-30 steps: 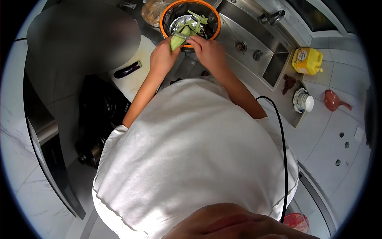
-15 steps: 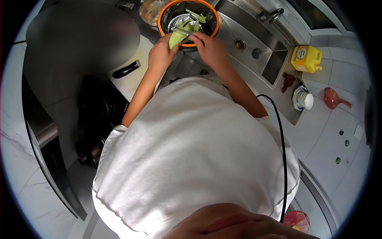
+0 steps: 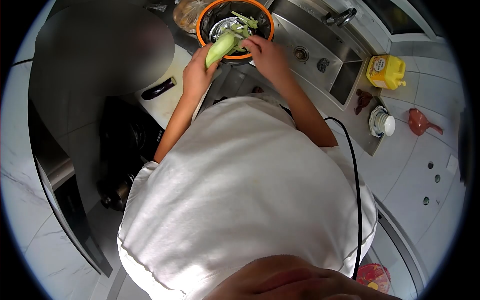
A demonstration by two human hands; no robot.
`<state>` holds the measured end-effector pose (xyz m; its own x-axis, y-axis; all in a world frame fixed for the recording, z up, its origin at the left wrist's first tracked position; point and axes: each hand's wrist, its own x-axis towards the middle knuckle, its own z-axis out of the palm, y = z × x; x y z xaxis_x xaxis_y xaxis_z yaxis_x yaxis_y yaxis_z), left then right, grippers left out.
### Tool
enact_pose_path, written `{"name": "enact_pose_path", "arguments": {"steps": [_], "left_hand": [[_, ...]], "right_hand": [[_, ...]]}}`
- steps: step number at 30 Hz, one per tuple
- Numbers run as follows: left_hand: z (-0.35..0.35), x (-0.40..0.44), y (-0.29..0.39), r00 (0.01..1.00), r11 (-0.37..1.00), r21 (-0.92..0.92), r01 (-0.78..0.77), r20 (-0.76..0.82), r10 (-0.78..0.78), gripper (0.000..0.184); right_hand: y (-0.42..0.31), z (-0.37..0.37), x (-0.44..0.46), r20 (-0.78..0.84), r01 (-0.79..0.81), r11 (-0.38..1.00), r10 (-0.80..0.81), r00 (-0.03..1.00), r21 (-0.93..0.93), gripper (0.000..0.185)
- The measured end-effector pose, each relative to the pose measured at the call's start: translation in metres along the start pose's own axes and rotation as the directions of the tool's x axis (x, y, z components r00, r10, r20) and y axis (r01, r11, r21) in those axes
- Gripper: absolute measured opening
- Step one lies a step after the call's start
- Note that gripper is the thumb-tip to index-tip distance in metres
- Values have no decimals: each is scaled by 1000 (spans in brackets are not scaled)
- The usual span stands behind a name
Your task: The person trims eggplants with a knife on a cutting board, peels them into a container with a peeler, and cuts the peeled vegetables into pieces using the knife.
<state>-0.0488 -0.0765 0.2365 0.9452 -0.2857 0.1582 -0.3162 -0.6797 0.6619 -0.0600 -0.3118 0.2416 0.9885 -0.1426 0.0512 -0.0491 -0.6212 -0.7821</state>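
Note:
My left hand (image 3: 197,72) is closed around the lower end of a long pale green vegetable (image 3: 218,51), which is tilted up over the bin. My right hand (image 3: 265,52) is closed on what looks like a peeler (image 3: 234,34), its thin head against the upper part of the vegetable; the fingers hide most of it. Below both hands stands a bin (image 3: 200,37) with an orange rim and a dark liner. Green peel strips (image 3: 245,20) and something silvery like foil lie inside.
A dark purple eggplant piece (image 3: 159,88) lies on a white cutting board (image 3: 172,107) at left. To the right are a steel sink (image 3: 300,37) with a faucet (image 3: 342,18), a yellow jug (image 3: 386,72) and stacked white dishes (image 3: 382,123). A bag (image 3: 189,15) sits behind the bin.
The vegetable and my left hand have shifted slightly left, and more of the vegetable shows. My right hand has moved slightly up and right.

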Motion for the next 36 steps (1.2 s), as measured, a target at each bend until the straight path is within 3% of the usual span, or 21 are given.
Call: {"name": "enact_pose_path", "arguments": {"steps": [4, 9, 11, 12, 14, 17, 18, 20, 24, 26, 30, 32, 36], "left_hand": [[4, 3, -10, 997, 994, -97, -56, -59, 51, 50], [4, 4, -13, 999, 997, -70, -29, -42, 27, 51], [4, 5, -14, 999, 998, -54, -32, -34, 30, 51], [4, 7, -13, 999, 998, -53, -29, -17, 28, 51], [5, 6, -16, 1000, 998, -52, -28, 5, 28, 51], [9, 5, -27, 996, 993, -104, -62, -76, 54, 50], [8, 5, -28, 998, 993, -110, -41, -59, 35, 49], [8, -1, -32, 999, 993, -121, -5, -44, 0, 48], [13, -18, -56, 986, 970, -238, 53, -139, -88, 50], [12, -35, -73, 955, 958, -259, 123, -232, -186, 50], [17, -70, -135, 933, 958, -79, 277, -218, -288, 48], [25, -90, -168, 929, 939, 31, 342, -159, -333, 50], [48, -116, -220, 895, 889, 107, 445, -97, -436, 49]], "right_hand": [[38, -1, 17, -14, -93, 988, 92, 996, -125, 32], [4, -21, 5, 20, -136, 991, 137, 990, -15, 33], [1, -9, 2, -15, 42, 988, -40, 999, 146, 33], [5, -6, 2, -15, 40, 988, -38, 999, 148, 33], [16, 2, 6, 24, -21, 999, 22, 999, -40, 34], [58, 7, 17, -30, -66, 997, 64, 997, -48, 34], [49, 1, 17, -24, -65, 997, 64, 998, -49, 34], [21, -18, 12, 59, -207, 975, 211, 976, -76, 34], [22, -10, 15, 86, -151, 958, 177, 981, -245, 37], [10, -6, 11, -38, -131, 942, 126, 991, -310, 36], [13, -5, 16, -19, -125, 871, 132, 991, -475, 36], [33, -2, 13, 42, -10, 813, 43, 998, -582, 29], [22, -9, 16, -45, 3, 866, -30, 999, -500, 27]]}}
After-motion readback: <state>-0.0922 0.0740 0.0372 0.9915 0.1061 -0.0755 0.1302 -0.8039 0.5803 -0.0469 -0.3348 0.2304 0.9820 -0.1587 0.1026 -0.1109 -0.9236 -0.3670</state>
